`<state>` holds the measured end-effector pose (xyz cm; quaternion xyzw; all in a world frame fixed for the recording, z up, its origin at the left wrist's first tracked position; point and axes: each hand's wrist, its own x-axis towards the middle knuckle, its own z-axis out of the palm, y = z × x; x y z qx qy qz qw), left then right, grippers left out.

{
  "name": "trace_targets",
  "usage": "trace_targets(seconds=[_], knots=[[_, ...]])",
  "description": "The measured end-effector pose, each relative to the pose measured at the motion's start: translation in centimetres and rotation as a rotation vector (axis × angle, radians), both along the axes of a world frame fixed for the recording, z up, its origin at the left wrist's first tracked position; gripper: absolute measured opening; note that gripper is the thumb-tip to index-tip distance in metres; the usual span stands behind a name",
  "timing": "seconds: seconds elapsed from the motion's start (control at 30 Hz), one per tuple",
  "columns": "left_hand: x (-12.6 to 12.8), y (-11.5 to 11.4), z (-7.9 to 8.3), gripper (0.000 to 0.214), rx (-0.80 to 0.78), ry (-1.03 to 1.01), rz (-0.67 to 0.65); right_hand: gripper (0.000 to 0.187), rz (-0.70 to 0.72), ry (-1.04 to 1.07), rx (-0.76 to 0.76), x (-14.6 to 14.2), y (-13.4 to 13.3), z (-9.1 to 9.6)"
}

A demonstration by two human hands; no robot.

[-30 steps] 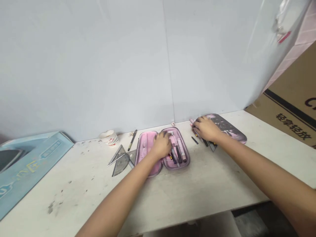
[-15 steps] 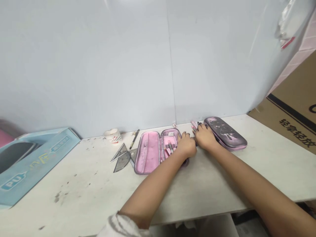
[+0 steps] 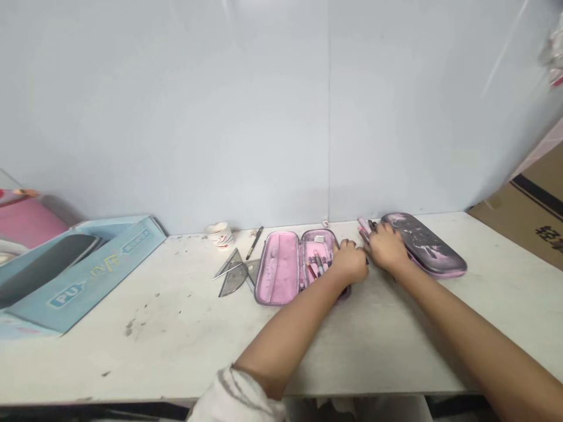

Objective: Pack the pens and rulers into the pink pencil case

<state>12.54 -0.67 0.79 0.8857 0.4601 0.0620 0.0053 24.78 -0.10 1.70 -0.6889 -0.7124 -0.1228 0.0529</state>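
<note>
An open pencil case (image 3: 278, 266) with a pink lining lies on the table, with several pens (image 3: 318, 264) and a white eraser (image 3: 319, 238) in its right half. My left hand (image 3: 350, 262) is over that half's right edge, fingers curled; what they hold is mostly hidden, though a dark tip shows beside them. To its right, my right hand (image 3: 387, 246) closes over a few pink and dark pens (image 3: 364, 225) on the table. Directly beside it lies a second pencil case (image 3: 424, 243), zipped shut, dark with a pink edge.
Left of the open case lie set squares and a protractor (image 3: 233, 278), a black pen (image 3: 254, 243) and a white paper cup (image 3: 220, 235). A blue box (image 3: 101, 269) stands at the left, a brown carton (image 3: 528, 217) at the far right. A pale wall (image 3: 246, 117) rises behind the table.
The camera has turned left, so everything sits further right in the picture. Both hands stay at nearly the same places beside the two cases, with little finger movement visible.
</note>
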Motion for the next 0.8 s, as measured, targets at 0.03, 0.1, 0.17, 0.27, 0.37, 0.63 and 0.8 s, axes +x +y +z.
trace_targets(seconds=[0.03, 0.1, 0.17, 0.27, 0.37, 0.63, 0.8], knots=[[-0.2, 0.0, 0.2, 0.035, 0.011, -0.022, 0.005, 0.042, -0.026, 0.022, 0.013, 0.1, -0.1, 0.2], [-1.0, 0.0, 0.7, 0.036, 0.040, -0.069, 0.024, 0.043, -0.049, 0.070, 0.035, -0.1, -0.4, 0.6], [-2.3, 0.2, 1.3, 0.037, 0.052, -0.107, 0.069, 0.043, -0.018, 0.116, 0.038, -0.8, -0.8, 0.7], [-4.9, 0.3, 2.0, 0.038, 0.033, -0.147, 0.170, 0.043, 0.072, 0.151, -0.007, -3.1, -1.6, 0.5], [-7.9, 0.0, 2.0, 0.038, 0.023, -0.158, 0.236, 0.043, 0.122, 0.156, -0.072, -5.7, -2.3, 0.1], [-13.4, -2.6, 0.8, 0.039, -0.001, -0.092, 0.242, 0.036, 0.064, 0.142, -0.069, -7.0, -2.9, -0.7], [-13.0, -3.6, 0.6, 0.039, -0.045, -0.065, 0.176, 0.029, 0.055, 0.077, -0.089, -6.4, -3.5, -1.0]])
